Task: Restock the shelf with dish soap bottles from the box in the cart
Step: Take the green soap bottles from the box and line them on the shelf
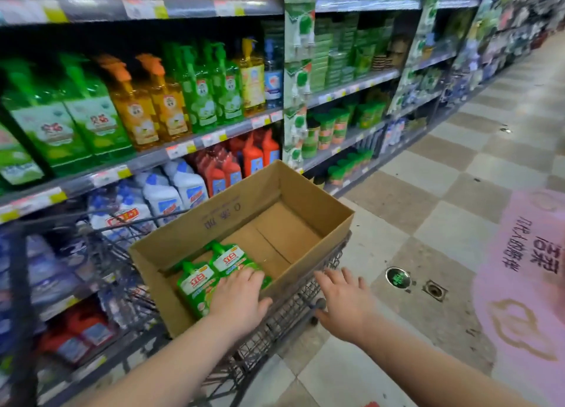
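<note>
1. The cardboard box (214, 223) sits open-topped in the wire cart (293, 309), which stands in the aisle alongside the shelf (171, 153).
2. Two green dish soap bottles (195, 280) lie flat on the box's floor in its near left corner. They lie side by side and touching, with their caps pointing toward the far left wall.
3. The left hand (237, 296) reaches over the box's near wall and rests on the lower parts of both bottles. Its fingers lie fairly straight and close together on the right-hand bottle, and the thumb sticks out by the near wall. No finger is seen curled under a bottle.
4. The right hand (345, 305) is outside the box, just beside its near right corner and over the cart's rim. Its fingers are spread wide and it holds nothing.
5. On the shelf, level with the top of the picture's middle, stand green pump bottles (91, 116) and orange pump bottles (153, 107) in rows.
6. The board below carries white bottles (171, 192) and red bottles (253, 159).
7. On the checkered floor to the right lie a pink sticker (526, 269) and a small drain (434, 290).
</note>
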A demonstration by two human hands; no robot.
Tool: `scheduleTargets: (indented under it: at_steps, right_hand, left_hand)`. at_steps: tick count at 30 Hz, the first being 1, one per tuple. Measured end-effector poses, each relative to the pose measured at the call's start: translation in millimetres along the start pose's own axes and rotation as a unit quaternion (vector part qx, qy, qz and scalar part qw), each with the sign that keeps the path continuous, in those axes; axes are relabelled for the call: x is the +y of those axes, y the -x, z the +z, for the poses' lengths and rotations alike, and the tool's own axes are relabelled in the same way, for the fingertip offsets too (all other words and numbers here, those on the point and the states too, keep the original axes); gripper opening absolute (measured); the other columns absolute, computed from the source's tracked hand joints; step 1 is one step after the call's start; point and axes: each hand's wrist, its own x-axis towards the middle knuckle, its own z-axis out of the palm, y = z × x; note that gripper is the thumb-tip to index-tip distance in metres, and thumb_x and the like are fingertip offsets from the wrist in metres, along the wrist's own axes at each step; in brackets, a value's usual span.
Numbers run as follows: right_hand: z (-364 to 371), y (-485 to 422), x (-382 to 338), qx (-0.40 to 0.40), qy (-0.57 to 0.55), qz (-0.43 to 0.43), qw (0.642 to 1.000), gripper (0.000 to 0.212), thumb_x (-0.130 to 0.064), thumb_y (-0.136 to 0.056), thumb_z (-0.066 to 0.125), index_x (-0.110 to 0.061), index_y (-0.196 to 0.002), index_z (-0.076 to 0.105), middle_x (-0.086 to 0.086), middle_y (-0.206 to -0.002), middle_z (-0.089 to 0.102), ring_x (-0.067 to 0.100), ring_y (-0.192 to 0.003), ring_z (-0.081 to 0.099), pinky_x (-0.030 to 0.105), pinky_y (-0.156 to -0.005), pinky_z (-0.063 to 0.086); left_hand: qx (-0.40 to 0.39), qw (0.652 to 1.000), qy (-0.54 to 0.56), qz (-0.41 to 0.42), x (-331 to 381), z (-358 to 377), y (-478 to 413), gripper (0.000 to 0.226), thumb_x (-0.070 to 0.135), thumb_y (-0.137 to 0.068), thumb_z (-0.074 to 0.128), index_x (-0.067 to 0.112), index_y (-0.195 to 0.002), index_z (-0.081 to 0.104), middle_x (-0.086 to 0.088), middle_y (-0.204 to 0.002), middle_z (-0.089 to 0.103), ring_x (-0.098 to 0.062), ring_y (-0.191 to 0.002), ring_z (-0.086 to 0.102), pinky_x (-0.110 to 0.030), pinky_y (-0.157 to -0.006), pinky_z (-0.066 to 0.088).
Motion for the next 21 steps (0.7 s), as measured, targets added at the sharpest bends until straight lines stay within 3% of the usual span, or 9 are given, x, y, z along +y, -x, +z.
scheduleTargets:
  at_steps: [6,12,21]
  right_hand:
    - [-12,-91,-23,-0.042,0.034,-0.065,0.996,0.075,-0.046,-0.092,0.05,-0.024,-0.151,0.01,0.004,-0.159,0.014,0.032,-0.147,0.006,0.054,-0.116,0.008]
    - [-29,-185,-38,-0.097,0.074,-0.095,0.988,0.07,-0.036,-0.094,0.049,-0.025,-0.151,0.01,0.002,-0.159,0.015,0.031,-0.147,0.005,0.052,-0.117,0.01]
    - [13,-271,-59,-0.176,0.097,-0.142,0.969,0.07,-0.042,-0.092,0.047,-0.021,-0.15,0.014,0.003,-0.156,0.021,0.027,-0.145,0.016,0.048,-0.116,0.017]
  left_hand:
    - [-0.007,0.997,0.016,-0.081,-56,9,-49,0.053,0.051,-0.09,0.046,0.021,-0.133,0.041,0.0,-0.136,0.046,-0.022,-0.125,0.043,-0.037,-0.103,0.037]
    - [-0.041,0.991,0.036,-0.126,-103,19,-98,0.057,0.053,-0.088,0.048,0.023,-0.135,0.038,-0.001,-0.137,0.044,-0.021,-0.126,0.042,-0.037,-0.102,0.038]
    - [-0.125,0.963,0.082,-0.226,-145,55,-128,0.063,0.053,-0.087,0.051,0.022,-0.139,0.034,-0.002,-0.142,0.039,-0.024,-0.129,0.039,-0.04,-0.105,0.035]
